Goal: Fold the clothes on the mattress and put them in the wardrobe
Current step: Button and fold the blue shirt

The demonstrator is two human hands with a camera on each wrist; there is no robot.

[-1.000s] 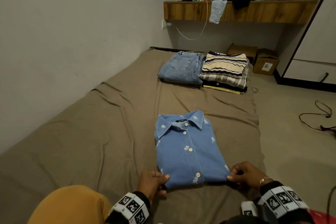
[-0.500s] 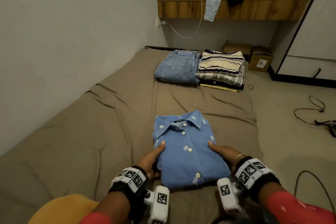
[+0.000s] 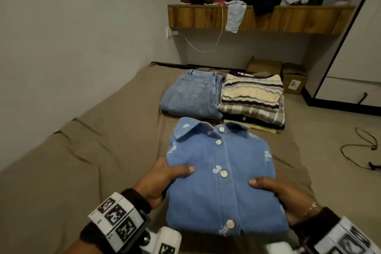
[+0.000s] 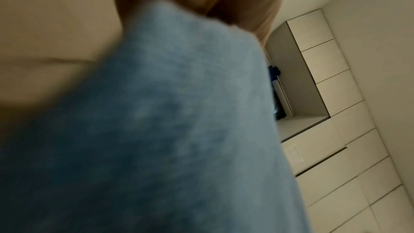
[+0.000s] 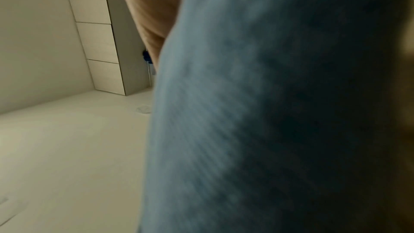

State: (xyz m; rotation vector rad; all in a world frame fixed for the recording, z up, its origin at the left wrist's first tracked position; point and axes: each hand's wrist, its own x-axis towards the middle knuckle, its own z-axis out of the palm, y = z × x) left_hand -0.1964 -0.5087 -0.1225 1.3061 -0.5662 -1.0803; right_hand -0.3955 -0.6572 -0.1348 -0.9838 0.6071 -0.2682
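A folded blue denim shirt (image 3: 224, 179), buttoned and dotted with small white flowers, is held just above the near end of a brown-sheeted mattress (image 3: 82, 161), carried between two hands. The left hand (image 3: 162, 181) grips the shirt's left edge with its thumb laid across the front; the right hand (image 3: 278, 194) clamps the right edge the same way, thumb on top and fingers hidden beneath the cloth. Both wrist views show little but blurred blue fabric filling the frame.

At the far end of the mattress lie folded blue jeans (image 3: 191, 95), and touching them on the right, a stack of folded tops with a cream and navy striped sweater (image 3: 252, 90) uppermost. A white wardrobe (image 3: 354, 51) with a dark frame stands at the right edge of the head view, beyond the mattress's far right corner.

The folding of this shirt appears finished, and the step in hand looks to be its transfer, either onto the folded piles or straight to the wardrobe. The next move calls for keeping the bundle level and pressed from both sides so the folds hold, then lowering it flat. The shirt's collar end, unsupported, could sag or slip open.
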